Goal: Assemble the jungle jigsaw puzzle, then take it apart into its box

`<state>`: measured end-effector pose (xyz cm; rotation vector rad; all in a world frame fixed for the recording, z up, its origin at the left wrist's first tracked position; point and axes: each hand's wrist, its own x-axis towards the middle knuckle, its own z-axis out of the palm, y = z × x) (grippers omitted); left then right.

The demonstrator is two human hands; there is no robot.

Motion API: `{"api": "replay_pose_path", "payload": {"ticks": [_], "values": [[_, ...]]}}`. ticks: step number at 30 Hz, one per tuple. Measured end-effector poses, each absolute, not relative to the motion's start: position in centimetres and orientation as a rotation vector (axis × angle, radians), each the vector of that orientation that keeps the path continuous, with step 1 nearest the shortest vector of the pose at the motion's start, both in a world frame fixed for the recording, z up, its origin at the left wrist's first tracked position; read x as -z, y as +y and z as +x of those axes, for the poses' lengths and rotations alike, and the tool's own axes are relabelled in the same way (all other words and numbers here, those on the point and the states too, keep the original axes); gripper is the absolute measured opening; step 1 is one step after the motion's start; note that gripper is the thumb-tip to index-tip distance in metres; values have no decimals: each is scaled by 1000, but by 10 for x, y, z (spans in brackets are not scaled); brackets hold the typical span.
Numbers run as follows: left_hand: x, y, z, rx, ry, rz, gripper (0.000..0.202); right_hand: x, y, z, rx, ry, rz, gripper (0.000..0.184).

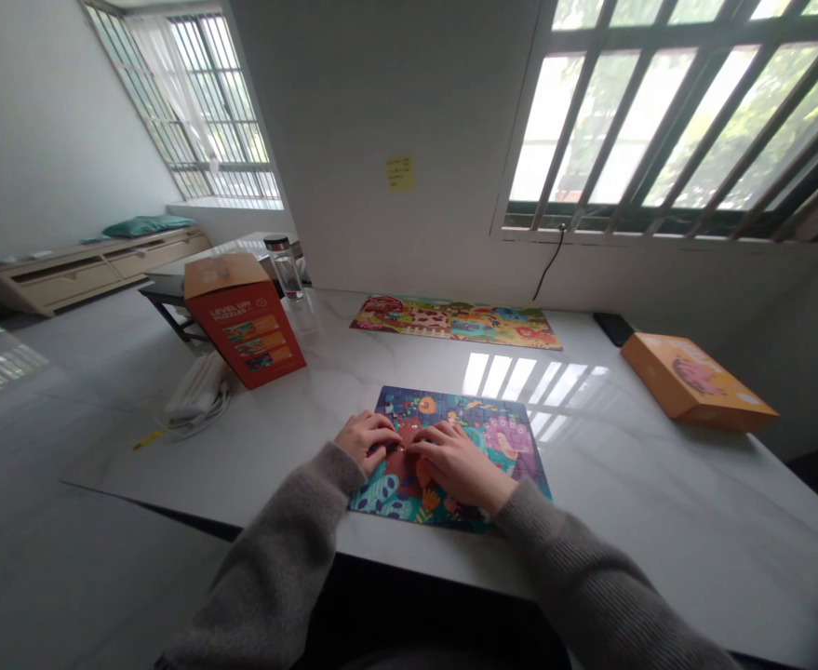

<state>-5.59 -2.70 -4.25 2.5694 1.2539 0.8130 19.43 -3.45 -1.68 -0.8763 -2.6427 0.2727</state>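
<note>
A colourful jigsaw puzzle (513, 437) lies flat near the front edge of the table, showing plants and cartoon creatures in blue, purple and red. My left hand (368, 439) rests on its left side, fingers extended and fingertips touching the surface. Over the middle lies my right hand (461, 465), its fingers pointing left and bent down onto the pieces. The two sets of fingertips nearly meet on a reddish area. No loose piece shows in either hand, and the part of the puzzle beneath the hands is hidden.
Two bright puzzle panels (454, 321) lie by the wall. On the left stand a red puzzle box (259, 335), a glass bottle (287, 270) and a white power strip with cable (195, 391). An orange box (694, 381) and black phone-like object (613, 328) sit right.
</note>
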Motion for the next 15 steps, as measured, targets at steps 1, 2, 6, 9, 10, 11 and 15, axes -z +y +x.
{"api": "replay_pose_path", "payload": {"ticks": [1, 2, 6, 9, 10, 11, 15], "values": [[42, -28, -55, -797, 1267, 2580, 30, 17, -35, 194, -269, -2646, -876, 32], [42, -28, -55, -786, 1278, 2588, 29, 17, -35, 194, -266, -2647, -875, 33], [43, -29, -55, -787, 1285, 2598, 26, 16, -36, 194, -256, -2659, -874, 35], [46, -27, -52, -810, 1291, 2613, 24, 15, -37, 194, -247, -2664, -874, 34], [47, -27, -51, -820, 1298, 2621, 24, 14, -37, 193, -239, -2666, -874, 34], [48, -26, -49, -828, 1301, 2633, 24, 14, -37, 193, -227, -2668, -875, 34], [53, -25, -42, -882, 1259, 2663, 27, 16, -37, 192, -192, -2670, -880, 32]]}}
